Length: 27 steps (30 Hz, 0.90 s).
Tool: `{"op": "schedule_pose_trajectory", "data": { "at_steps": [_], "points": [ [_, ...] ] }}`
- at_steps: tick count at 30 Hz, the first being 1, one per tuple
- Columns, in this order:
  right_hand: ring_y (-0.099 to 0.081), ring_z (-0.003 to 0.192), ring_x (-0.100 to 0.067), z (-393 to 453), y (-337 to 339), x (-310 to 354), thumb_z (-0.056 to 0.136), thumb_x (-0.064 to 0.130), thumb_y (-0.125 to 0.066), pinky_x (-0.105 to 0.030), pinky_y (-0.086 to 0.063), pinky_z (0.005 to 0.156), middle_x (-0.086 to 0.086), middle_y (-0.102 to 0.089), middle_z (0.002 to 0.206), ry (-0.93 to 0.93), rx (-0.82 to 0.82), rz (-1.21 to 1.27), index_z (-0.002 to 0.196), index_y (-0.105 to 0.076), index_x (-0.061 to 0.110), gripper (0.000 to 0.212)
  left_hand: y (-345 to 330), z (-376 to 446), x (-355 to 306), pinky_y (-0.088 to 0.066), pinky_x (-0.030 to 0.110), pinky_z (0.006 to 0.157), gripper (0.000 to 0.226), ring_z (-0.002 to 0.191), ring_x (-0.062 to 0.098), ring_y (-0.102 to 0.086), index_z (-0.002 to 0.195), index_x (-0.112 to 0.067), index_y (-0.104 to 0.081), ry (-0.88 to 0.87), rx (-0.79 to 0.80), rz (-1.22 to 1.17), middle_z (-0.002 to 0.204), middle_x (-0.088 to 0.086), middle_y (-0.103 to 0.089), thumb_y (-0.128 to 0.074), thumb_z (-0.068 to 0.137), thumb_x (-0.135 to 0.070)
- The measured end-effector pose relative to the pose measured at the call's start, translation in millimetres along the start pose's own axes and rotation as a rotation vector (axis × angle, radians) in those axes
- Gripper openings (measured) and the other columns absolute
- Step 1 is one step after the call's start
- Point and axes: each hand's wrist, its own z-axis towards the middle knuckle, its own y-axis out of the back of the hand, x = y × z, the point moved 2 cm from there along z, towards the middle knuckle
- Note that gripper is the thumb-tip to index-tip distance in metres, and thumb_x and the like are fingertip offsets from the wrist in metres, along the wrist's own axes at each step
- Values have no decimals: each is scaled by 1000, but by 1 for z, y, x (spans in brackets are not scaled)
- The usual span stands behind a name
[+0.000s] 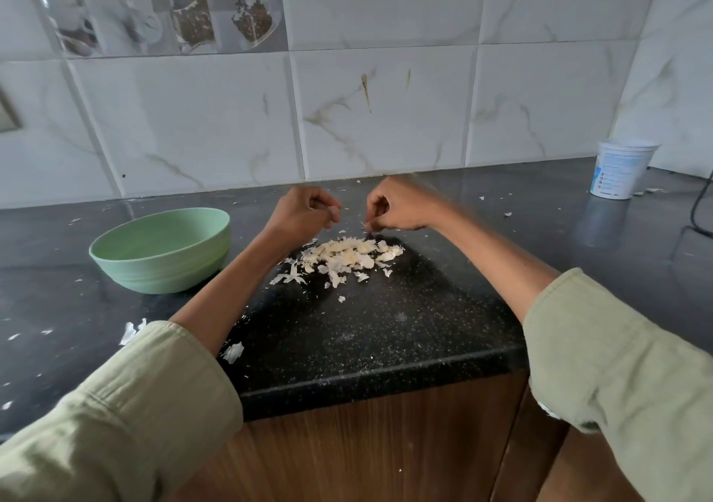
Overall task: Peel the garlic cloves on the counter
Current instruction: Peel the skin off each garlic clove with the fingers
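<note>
A pile of garlic cloves and papery skins (349, 256) lies on the black speckled counter (386, 328). Just behind the pile, my left hand (304, 210) is curled, its fingertips pinching something small that looks like a garlic clove, mostly hidden by the fingers. My right hand (397, 206) hovers over the pile's far edge, fingers curled and pinching a thin piece of garlic skin (364, 225). The two hands are a short gap apart.
A light green bowl (162, 252) stands left of the pile, its inside hidden. A white plastic tub (621, 167) sits at the back right by the tiled wall, with a black cable (698, 200) beside it. Skin flakes (131, 331) are scattered about the counter.
</note>
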Motion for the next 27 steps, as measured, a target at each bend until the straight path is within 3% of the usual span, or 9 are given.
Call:
{"op": "schedule_pose_trajectory", "data": {
  "at_steps": [3, 5, 8, 10, 12, 14, 19, 23, 27],
  "points": [
    [-65, 73, -2, -2, 0, 3, 85, 20, -87, -8, -45, 63, 7, -75, 84, 11, -51, -21, 92, -78, 11, 14, -1, 0, -1, -55, 24, 71, 9, 77, 5, -73, 99, -20, -75, -12, 6, 60, 86, -4, -79, -73, 95, -12],
    [-65, 75, 0, -1, 7, 11, 88, 15, -83, -16, -52, 73, 9, -71, 83, 47, -237, 74, 91, -75, 11, 10, -3, -1, -2, -53, 19, 64, 9, 81, 10, -74, 99, -20, -76, -22, 18, 110, 89, -1, -79, -71, 96, -12],
    [-66, 72, -2, -4, 19, 21, 88, 11, -82, -14, -50, 69, 10, -72, 80, 120, -592, 160, 84, -73, 14, 11, -4, -2, -2, -49, 10, 53, 10, 84, 14, -74, 100, -18, -76, -40, 21, 143, 90, 2, -78, -69, 98, -11],
    [-69, 75, -6, -3, 16, 20, 89, 3, -77, -14, -49, 63, 9, -72, 82, 73, -421, 113, 85, -73, 16, 14, -4, -3, -3, -47, 10, 51, 10, 83, 13, -73, 101, -16, -76, -47, 17, 145, 91, 2, -78, -69, 98, -10],
    [-68, 76, -6, -3, -1, 16, 91, -5, -70, -12, -44, 56, 9, -69, 83, -37, 4, -59, 95, -74, 9, 16, -3, -4, -5, -46, 10, 50, 9, 81, 12, -72, 101, -15, -76, -50, 16, 145, 91, 2, -77, -70, 98, -10],
    [-61, 70, 2, -5, -5, 12, 93, -4, -70, -8, -40, 52, 10, -67, 83, -62, 123, -137, 102, -75, 4, 13, -4, -4, -6, -47, 11, 49, 7, 79, 10, -71, 101, -15, -75, -55, 18, 149, 91, 2, -77, -71, 97, -10],
    [-61, 70, 2, -11, 0, 16, 91, 9, -79, -5, -43, 55, 10, -69, 82, -1, -85, -23, 94, -75, 9, 5, -7, -4, -8, -48, 12, 51, 6, 75, 10, -71, 102, -15, -75, -86, 16, 150, 87, -1, -77, -74, 98, -20],
    [-68, 74, 2, -5, 4, 24, 87, 10, -84, -19, -56, 69, 6, -75, 82, 83, -370, 108, 87, -76, 10, 7, -7, -2, -9, -57, 25, 68, 13, 78, 9, -75, 101, -19, -74, -93, 16, 125, 87, -6, -79, -71, 101, -31],
    [-70, 76, -3, -3, 10, 28, 88, 11, -83, -28, -60, 75, 5, -76, 84, 119, -520, 91, 88, -79, 12, 4, -4, -3, -10, -56, 24, 72, 12, 78, 11, -75, 101, -15, -75, -89, -29, 97, 87, -4, -79, -68, 102, -25]
  ]
}}
